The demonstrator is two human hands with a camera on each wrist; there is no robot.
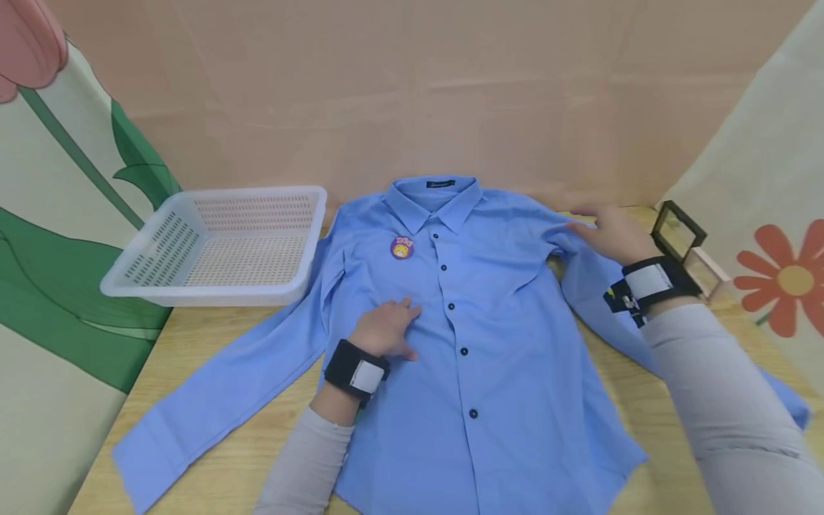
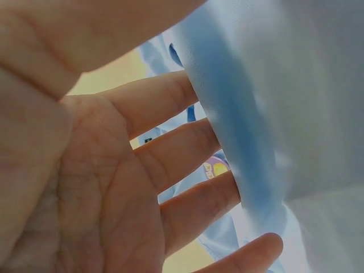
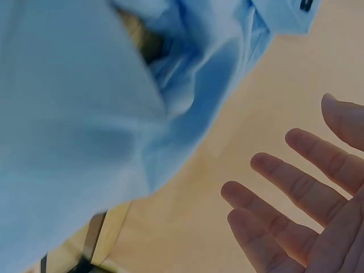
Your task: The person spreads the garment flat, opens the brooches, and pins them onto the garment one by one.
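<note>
A blue button-up shirt (image 1: 412, 400) lies front up on the table, its collar at the far side and its sleeves spread. On its chest is a round purple badge (image 1: 402, 247) with a yellow figure. My left hand (image 1: 384, 329) is over the shirt front, left of the dark buttons; in the left wrist view its fingers (image 2: 187, 142) are extended and spread against the cloth. By the right shoulder and upper sleeve hovers my right hand (image 1: 608, 232). The right wrist view shows its fingers (image 3: 284, 205) fairly straight, apart from the blue cloth (image 3: 74, 142).
At the back left, a white plastic basket (image 1: 309, 236) stands beside the shirt's left sleeve. Two small frames, one black (image 1: 698, 232) and one pale (image 1: 719, 275), stand at the right behind my right wrist. Fabric backdrops (image 1: 412, 86) border the wooden table (image 1: 257, 429).
</note>
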